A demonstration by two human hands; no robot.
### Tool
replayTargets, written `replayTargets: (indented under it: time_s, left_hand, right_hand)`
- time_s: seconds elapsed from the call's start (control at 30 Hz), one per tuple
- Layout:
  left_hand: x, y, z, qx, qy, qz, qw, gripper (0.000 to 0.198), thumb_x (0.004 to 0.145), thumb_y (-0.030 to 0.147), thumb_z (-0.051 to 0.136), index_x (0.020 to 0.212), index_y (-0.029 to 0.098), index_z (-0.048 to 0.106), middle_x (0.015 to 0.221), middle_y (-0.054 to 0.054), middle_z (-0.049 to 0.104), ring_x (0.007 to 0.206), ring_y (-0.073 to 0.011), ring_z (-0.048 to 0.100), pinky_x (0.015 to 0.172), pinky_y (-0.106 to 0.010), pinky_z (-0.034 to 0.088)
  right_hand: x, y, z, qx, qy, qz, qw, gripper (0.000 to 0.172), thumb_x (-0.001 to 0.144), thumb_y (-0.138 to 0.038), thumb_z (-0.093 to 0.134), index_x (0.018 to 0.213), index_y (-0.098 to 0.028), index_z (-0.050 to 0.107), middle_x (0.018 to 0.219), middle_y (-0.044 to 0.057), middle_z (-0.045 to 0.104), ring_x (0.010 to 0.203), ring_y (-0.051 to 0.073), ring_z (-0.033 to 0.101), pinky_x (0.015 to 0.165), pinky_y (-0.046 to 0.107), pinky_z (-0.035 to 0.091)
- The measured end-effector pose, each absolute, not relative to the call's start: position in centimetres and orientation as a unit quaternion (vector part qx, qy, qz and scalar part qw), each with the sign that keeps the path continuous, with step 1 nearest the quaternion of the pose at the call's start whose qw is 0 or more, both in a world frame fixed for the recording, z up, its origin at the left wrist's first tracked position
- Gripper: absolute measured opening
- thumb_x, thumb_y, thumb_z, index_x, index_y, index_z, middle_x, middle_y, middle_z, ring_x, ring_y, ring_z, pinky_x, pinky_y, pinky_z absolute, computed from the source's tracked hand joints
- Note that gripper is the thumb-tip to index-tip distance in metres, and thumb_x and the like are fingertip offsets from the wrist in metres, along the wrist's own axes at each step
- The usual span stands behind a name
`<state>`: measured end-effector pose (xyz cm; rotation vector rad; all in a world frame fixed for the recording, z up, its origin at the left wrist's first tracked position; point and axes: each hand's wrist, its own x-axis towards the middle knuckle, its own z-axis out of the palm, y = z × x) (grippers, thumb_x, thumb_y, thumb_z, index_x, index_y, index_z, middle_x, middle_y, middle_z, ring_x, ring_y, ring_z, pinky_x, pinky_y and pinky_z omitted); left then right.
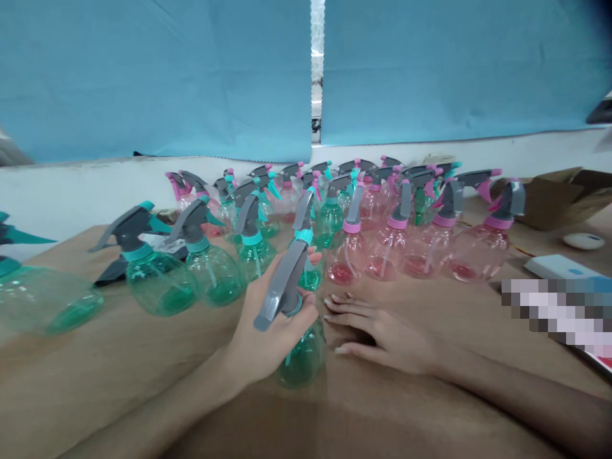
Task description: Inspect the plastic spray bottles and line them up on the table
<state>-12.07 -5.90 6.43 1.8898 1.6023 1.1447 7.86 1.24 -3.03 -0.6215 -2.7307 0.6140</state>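
Thing: green spray bottle (pixel 301 360), translucent
Top: grey trigger head, teal collar
Pose: roughly upright, lever pointing lower left
Place: brown tabletop (pixel 143 357), neck inside left hand (pixel 268 328)

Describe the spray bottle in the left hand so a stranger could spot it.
On the brown-covered table, green and pink plastic spray bottles stand in rows. Nearest the camera, ahead of them, is one green translucent bottle with a grey trigger. Only it is gripped by the left hand.

Left hand (pixel 268 325): thumb and fingers curled closed in a firm grip. Right hand (pixel 382 333): flat, palm down, fingers extended leftward.
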Motion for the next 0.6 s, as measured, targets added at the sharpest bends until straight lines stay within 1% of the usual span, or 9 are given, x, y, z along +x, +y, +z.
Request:
replayTargets:
  time_s: [0.1,0.2,0.4,0.6]
  left_hand:
    - [-12.08,-5.89,6.42,0.680,0.587,0.404,0.173,0.047,0.075,0.021,0.053,0.122,0.027,0.049,0.082,0.000,0.067,0.071,-0.0189,0.065,0.069,-0.030,0.055]
    - [-12.13,-5.92,6.47,0.680,0.597,0.398,0.150,0.047,0.075,0.022,0.053,0.121,0.027,0.050,0.073,0.001,0.065,0.067,-0.0194,0.064,0.065,-0.030,0.054]
    - [-12.25,-5.94,6.38,0.685,0.595,0.397,0.138,0.045,0.075,0.024,0.054,0.120,0.027,0.051,0.070,0.002,0.065,0.066,-0.0193,0.064,0.064,-0.029,0.054]
    - [-12.17,-5.98,6.26,0.686,0.592,0.397,0.146,0.045,0.078,0.023,0.052,0.123,0.026,0.048,0.080,0.000,0.065,0.071,-0.0183,0.064,0.069,-0.029,0.054]
  right_hand:
    - [7.89,1.23,-3.05,-0.212,-0.942,0.215,0.144,0.054,0.090,-0.051,0.047,0.138,-0.026,0.042,0.146,0.003,0.037,0.135,0.022,0.032,0.112,0.044,0.026]
    - [7.92,1.22,-3.07,-0.210,-0.942,0.215,0.148,0.053,0.090,-0.050,0.048,0.138,-0.027,0.042,0.146,0.003,0.038,0.135,0.022,0.032,0.111,0.045,0.027]
    - [7.89,1.22,-3.03,-0.214,-0.945,0.202,0.140,0.055,0.091,-0.052,0.045,0.138,-0.024,0.042,0.146,0.003,0.038,0.135,0.021,0.032,0.113,0.043,0.025]
    - [7.85,1.20,-3.03,-0.213,-0.946,0.198,0.140,0.054,0.091,-0.052,0.044,0.136,-0.023,0.044,0.146,0.003,0.038,0.135,0.020,0.032,0.112,0.042,0.026]
